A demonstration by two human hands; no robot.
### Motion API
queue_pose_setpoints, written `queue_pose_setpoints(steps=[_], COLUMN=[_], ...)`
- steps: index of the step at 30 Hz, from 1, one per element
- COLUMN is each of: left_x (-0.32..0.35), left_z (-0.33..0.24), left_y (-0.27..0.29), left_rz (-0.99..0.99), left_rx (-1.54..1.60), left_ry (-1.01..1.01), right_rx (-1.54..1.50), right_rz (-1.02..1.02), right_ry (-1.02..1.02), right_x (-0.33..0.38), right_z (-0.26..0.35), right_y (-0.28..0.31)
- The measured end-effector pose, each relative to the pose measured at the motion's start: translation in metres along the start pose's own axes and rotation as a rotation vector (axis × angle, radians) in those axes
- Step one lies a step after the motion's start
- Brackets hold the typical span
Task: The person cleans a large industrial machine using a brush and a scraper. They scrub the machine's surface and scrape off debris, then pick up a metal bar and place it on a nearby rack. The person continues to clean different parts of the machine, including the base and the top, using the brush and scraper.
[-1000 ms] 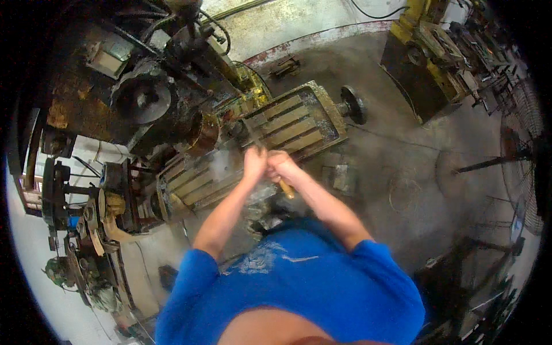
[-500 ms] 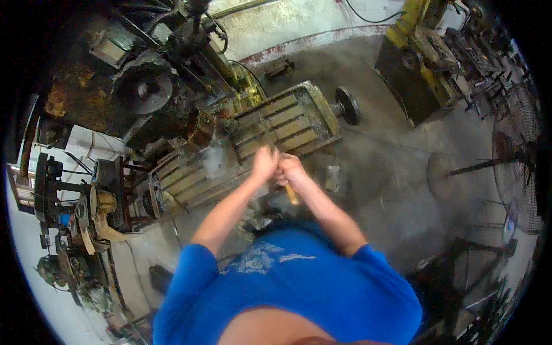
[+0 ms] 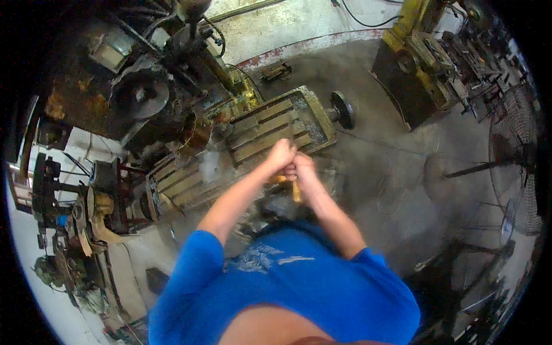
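Both hands have shifted rightward over the slotted metal surface [image 3: 261, 131] since the earlier frame. From my remote feed I see the right hand [image 3: 304, 168] closed around a wooden handle [image 3: 296, 192], its end sticking out below those fingers toward the blue shirt [image 3: 287, 287]. Right beside it, the left hand [image 3: 282, 154] is curled closed; I cannot tell on what. Beyond the right fingers, up and right, stands a black handwheel [image 3: 343, 110].

handle [image 3: 296, 192] — wood-like; machine table [image 3: 264, 127] — worn, dull metal
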State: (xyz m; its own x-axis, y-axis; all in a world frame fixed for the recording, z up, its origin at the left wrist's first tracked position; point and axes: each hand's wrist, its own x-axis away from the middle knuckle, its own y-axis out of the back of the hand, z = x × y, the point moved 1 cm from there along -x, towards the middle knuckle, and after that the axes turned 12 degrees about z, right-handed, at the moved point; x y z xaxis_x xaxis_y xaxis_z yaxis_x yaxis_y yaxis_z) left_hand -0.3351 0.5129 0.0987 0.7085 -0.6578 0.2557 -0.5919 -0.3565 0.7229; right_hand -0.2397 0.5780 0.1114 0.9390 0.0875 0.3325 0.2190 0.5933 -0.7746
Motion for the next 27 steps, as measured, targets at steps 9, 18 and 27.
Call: queue_pose_setpoints(steps=[9,18,27], left_x=[0.039,0.123,0.198], left_z=[0.017,0.028,0.04], left_y=[0.04,0.07,0.074], left_rz=[0.108,0.106,0.018], left_rx=[0.442,0.636,0.818], left_ry=[0.223,0.164,0.132], right_rx=[0.016,0.198,0.275], right_rz=[0.153,0.028,0.178], right_ry=[-0.195,-0.163,-0.208], right_x=[-0.037,-0.027,0.045], right_z=[0.007,0.038,-0.016], right_y=[0.005,-0.002,-0.058])
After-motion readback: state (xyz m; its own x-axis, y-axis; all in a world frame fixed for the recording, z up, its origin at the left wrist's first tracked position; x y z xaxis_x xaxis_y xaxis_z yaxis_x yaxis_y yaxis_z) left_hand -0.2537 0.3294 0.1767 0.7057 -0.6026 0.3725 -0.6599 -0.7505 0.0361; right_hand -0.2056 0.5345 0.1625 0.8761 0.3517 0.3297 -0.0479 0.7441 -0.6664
